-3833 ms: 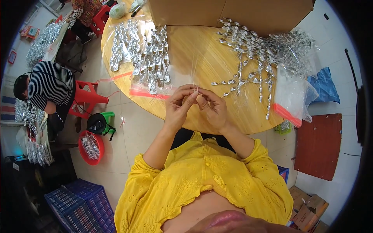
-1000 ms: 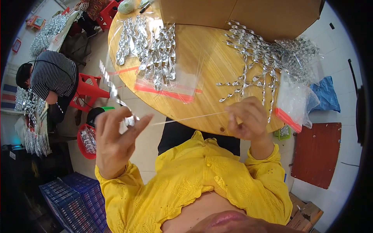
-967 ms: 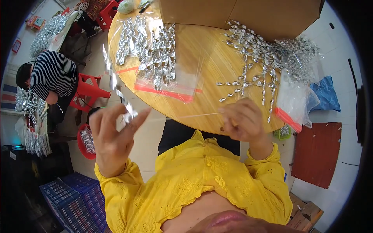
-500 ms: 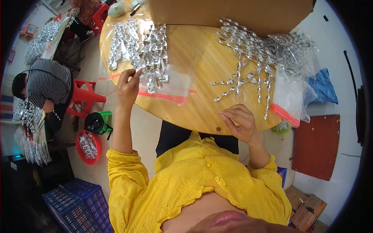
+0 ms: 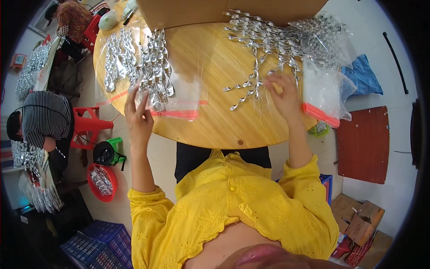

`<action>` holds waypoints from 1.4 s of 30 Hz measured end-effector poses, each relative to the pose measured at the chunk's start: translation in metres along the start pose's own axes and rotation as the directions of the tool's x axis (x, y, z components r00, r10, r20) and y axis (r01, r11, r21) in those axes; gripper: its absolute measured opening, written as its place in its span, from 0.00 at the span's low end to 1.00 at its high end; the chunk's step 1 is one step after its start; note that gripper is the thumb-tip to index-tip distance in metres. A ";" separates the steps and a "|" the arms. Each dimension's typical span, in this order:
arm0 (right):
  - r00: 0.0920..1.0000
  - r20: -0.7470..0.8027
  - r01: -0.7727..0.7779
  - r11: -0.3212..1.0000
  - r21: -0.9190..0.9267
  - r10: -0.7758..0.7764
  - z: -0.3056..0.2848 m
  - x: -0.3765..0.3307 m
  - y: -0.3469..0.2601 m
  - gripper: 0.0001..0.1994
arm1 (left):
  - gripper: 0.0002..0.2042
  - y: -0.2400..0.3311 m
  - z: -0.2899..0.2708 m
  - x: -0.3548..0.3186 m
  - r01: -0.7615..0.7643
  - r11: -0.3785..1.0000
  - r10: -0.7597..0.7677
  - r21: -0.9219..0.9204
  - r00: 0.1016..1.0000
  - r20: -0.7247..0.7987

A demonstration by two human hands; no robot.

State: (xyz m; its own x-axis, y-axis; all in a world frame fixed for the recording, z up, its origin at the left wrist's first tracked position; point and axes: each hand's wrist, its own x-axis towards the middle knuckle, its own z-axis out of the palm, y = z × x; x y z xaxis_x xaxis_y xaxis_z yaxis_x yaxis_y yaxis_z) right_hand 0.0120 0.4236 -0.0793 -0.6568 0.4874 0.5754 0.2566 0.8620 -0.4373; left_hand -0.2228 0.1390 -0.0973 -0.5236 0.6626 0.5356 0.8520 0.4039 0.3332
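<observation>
Rows of silver twisted spiral strands [image 5: 154, 74] lie on a clear plastic bag [image 5: 186, 92] with a red edge strip, on the left of a round wooden table. My left hand [image 5: 139, 119] is at the lower end of these strands, its fingers apart and nothing visibly held. More silver spirals [image 5: 255, 38] are spread at the right, with fine clear threads trailing from their ends. Among the nearer ones is my right hand [image 5: 285, 95], its fingers bent and drawn together by the spiral ends. Whatever lies between its fingertips is too small to make out.
A large cardboard box [image 5: 201, 11] stands at the table's far side. Clear bags with a red strip [image 5: 320, 114] hang over the right edge, near a blue bag [image 5: 363, 76]. On the left, a person in stripes [image 5: 47, 114] sits by a red stool [image 5: 89, 125] and a red basin [image 5: 112, 179].
My right hand has moved forward from the table's near edge to the right-hand spirals. My left hand has drawn back slightly and its fingers have spread. The whole view has shifted a little.
</observation>
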 end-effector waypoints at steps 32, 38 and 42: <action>0.933 0.274 -0.356 0.485 0.799 0.233 -0.026 0.127 0.003 0.11 | 0.21 0.098 0.023 -0.056 0.136 0.822 -0.019 -0.553 0.977 0.211; 0.887 0.454 0.060 0.995 0.075 -0.087 0.020 0.107 0.037 0.10 | 0.19 0.109 0.027 -0.050 0.108 0.808 0.048 -0.579 0.968 0.247; 0.859 0.494 0.209 0.973 -0.101 -0.133 0.067 0.073 0.063 0.11 | 0.18 0.115 0.023 -0.053 0.137 0.779 0.051 -0.612 0.959 0.280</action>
State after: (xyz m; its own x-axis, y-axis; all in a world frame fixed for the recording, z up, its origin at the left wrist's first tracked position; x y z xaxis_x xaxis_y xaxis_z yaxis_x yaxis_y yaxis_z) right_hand -0.0673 0.5041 -0.1107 -0.9489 0.2351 0.2107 0.1843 0.9544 -0.2350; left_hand -0.0971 0.1642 -0.1053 -0.4571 0.8325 0.3131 0.5893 0.0199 0.8077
